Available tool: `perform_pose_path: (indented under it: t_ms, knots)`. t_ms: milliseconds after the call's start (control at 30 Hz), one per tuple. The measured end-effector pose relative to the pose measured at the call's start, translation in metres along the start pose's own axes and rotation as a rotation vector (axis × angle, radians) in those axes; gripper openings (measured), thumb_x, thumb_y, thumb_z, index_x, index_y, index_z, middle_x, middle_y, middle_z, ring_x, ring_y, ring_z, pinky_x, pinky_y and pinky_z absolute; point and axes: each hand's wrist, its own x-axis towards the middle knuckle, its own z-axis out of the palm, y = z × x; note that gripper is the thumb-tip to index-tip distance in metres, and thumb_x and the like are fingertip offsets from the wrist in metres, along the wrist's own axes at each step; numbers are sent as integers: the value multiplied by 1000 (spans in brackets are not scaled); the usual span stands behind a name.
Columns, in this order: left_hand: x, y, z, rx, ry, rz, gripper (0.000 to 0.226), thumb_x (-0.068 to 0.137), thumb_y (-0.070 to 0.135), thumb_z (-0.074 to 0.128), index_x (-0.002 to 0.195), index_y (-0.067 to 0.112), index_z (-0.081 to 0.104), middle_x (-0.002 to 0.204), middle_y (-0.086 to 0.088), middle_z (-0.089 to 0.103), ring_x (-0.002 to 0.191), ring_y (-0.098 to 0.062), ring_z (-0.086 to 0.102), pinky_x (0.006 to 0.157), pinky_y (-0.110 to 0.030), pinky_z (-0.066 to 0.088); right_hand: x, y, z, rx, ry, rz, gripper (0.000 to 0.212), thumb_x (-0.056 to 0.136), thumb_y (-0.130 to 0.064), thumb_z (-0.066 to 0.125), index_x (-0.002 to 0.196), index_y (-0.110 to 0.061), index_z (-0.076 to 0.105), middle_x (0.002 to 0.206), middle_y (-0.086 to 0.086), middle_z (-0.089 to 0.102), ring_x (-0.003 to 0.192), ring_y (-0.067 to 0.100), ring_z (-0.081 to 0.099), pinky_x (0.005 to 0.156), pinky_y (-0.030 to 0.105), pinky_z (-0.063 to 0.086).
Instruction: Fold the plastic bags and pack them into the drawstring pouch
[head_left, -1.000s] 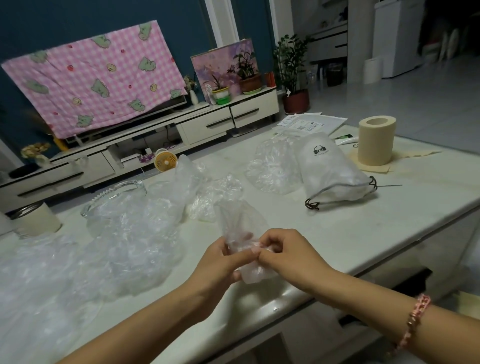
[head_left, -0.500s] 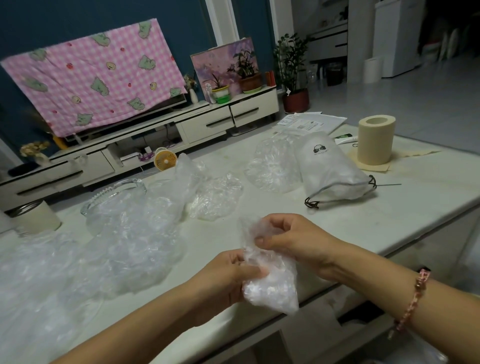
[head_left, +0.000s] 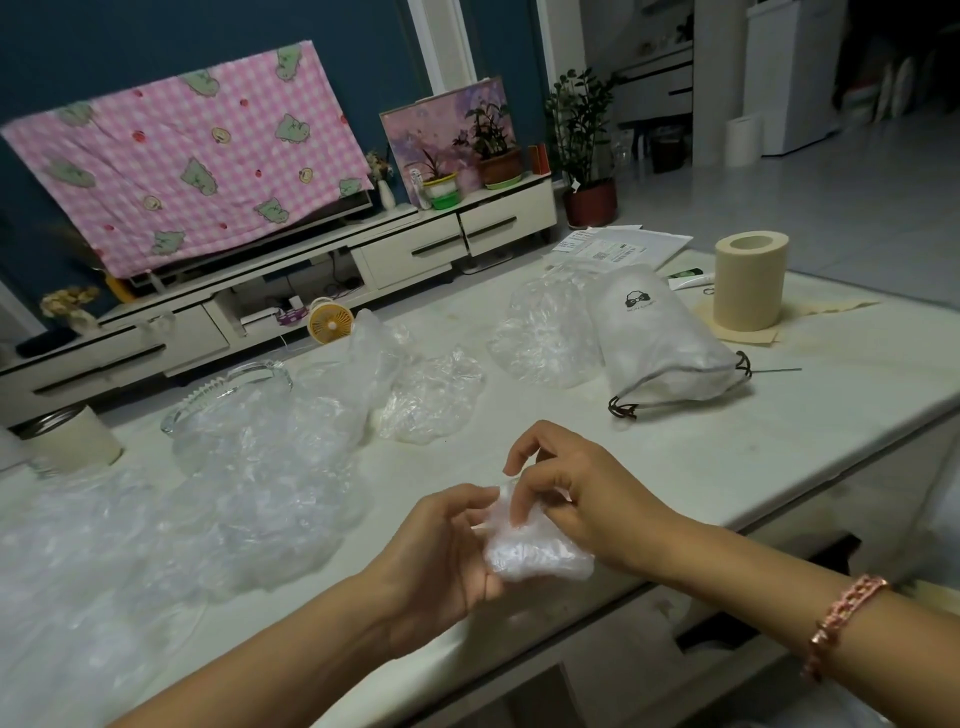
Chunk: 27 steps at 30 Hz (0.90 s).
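- Crinkled clear plastic, one plastic bag (head_left: 537, 558) bunched into a small wad, sits between both hands above the near edge of the table (head_left: 727, 467); it is held off the surface, probably so it can be squeezed smaller from both sides
- left hand (head_left: 441, 551) cups the wad from below and behind, fingers curled round it, grasping it as the steady support
- right hand (head_left: 576, 493) comes over the top; its lower fingers bend onto the plastic and pinch it, while the forefinger lifts free; likely tucking the loose end in
- drawstring pouch (head_left: 660, 338) lies on its side well beyond the hands to the right, mouth and cord toward the person, seemingly placed for easy loading; it looks plump, though its contents are hidden
- loose bags (head_left: 249, 488) spread in a heap to the left, apparently awaiting their turn
- paper roll (head_left: 750, 280) stands upright behind the pouch
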Motion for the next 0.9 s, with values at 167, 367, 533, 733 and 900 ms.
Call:
perform_pose_path:
  t_ms: [167,367,533,733,900]
  knots:
    - [-1,-2,-1,159,-4,110,39,81,4,57,118,-7,57,118,-30,59,104,-35,57,99,-43,45,4,-3,-7,160,-100,136,30,77,-2,47,72,-16,73,103,-7,51,89,-7,47,76,6,35]
    - [-4,1,4,213,38,264,25,93,11,50,112,1,63,108,-17,69,100,-30,67,73,-30,57,8,-6,-17,820,-44,493,29,63,-16,52,82,-18,73,103,-1,69,98,12,62,77,22,49]
    - [0,-3,5,252,184,354,22,93,2,49,111,2,63,106,-20,69,98,-37,66,75,-38,59,1,-12,-11,883,-85,729,40,79,-11,72,116,-14,57,112,13,65,91,21,67,68,30,53]
    - [0,-7,4,325,260,409,17,90,7,56,103,2,67,102,-17,70,92,-31,68,69,-32,58,-1,-16,5,955,67,777,26,83,8,53,96,-10,66,84,7,64,66,14,57,54,22,44]
    - [1,0,8,-8,250,273,26,85,-5,40,102,-7,60,101,-26,65,84,-36,67,66,-36,60,5,-14,3,948,86,788,46,82,17,36,56,-14,58,65,4,54,45,9,43,40,16,30]
